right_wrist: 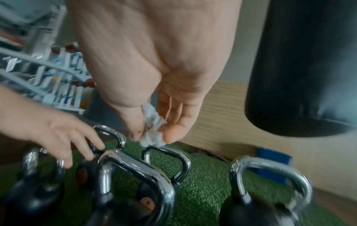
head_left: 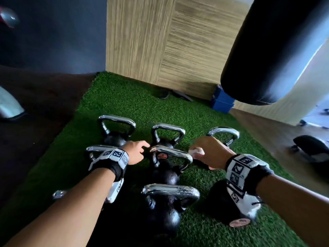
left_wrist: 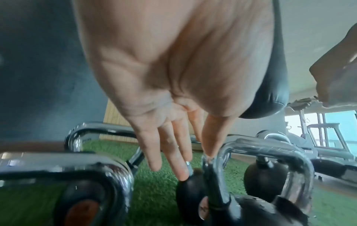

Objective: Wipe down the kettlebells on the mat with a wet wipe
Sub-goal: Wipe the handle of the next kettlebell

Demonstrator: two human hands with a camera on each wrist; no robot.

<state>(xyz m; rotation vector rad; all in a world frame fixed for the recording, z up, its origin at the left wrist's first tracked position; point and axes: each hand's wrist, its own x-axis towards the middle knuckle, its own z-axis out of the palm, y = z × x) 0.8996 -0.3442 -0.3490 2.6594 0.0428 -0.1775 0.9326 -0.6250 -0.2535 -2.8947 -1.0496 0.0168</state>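
Punching bag (head_left: 267, 50): I see it hanging black at two o'clock.
Mat (head_left: 124, 104): green turf under everything.
Kettlebells (head_left: 165, 207): black, chrome-handled, clustered at centre.
Left hand (head_left: 136, 151): at nine o'clock, fingers straight, empty, reaching between handles.
Right hand (head_left: 208, 152): at three o'clock, pinching the wipe.
Wet wipe (right_wrist: 152, 130): crumpled white, between my right thumb and fingers, above the kettlebells.

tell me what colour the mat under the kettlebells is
Green, like artificial turf: the mat shows best in the head view, under the kettlebells.

Black kettlebells (head_left: 165, 173) with chrome handles, green mat (head_left: 124, 104), white wipe (right_wrist: 152, 128), black-and-white patterned wristbands (head_left: 240, 168)
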